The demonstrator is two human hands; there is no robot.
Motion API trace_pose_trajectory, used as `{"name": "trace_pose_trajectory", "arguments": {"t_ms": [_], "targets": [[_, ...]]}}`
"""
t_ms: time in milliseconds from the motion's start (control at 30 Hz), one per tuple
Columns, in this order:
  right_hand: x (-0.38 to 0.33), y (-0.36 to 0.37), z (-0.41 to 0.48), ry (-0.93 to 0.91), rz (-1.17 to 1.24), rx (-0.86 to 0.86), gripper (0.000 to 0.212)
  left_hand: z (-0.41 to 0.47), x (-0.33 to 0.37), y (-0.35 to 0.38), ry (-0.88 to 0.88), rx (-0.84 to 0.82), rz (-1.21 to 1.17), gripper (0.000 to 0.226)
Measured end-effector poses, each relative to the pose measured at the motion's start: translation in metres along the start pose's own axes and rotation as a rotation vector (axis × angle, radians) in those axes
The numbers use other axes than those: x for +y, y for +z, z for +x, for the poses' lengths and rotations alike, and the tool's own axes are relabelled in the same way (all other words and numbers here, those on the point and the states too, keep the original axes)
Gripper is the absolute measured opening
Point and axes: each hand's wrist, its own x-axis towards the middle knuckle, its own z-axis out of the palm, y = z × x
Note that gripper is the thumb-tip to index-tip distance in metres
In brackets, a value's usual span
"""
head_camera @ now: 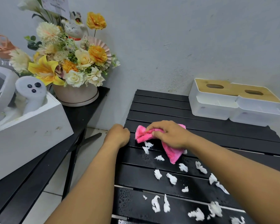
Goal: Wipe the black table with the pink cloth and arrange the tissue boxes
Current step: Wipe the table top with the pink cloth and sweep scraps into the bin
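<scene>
At the left edge of the black tabletop, the left hand sits with its fingers curled; whether it clasps the edge or only waits there I cannot tell. Just beside it, the right hand grips the bunched pink cloth and presses it to the slats. The white tissue scraps lie nearer the person among water droplets. Damp scraps would likely smear or shred under a bunched cloth. A sweep toward the left edge could also push them into the gaps between slats or off onto the floor if the waiting hand misses them. The two tissue boxes stand touching in the far right corner, well apart from both hands and not yet handled.
</scene>
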Motion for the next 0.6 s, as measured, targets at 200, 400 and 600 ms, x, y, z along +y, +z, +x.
{"name": "trace_pose_trajectory", "arguments": {"t_ms": [200,400,600], "targets": [[-0.012,0.005,-0.022,-0.005,0.06,-0.037,0.026,-0.019,-0.001,-0.005,-0.005,-0.018,0.099,0.025],[-0.021,0.01,-0.048,0.014,0.058,-0.041,0.031,-0.051,-0.014,-0.01,0.035,0.018,0.194,0.028],[-0.031,0.015,-0.077,0.034,0.075,-0.052,0.029,-0.09,-0.018,-0.011,0.103,0.018,0.275,0.036]]}}
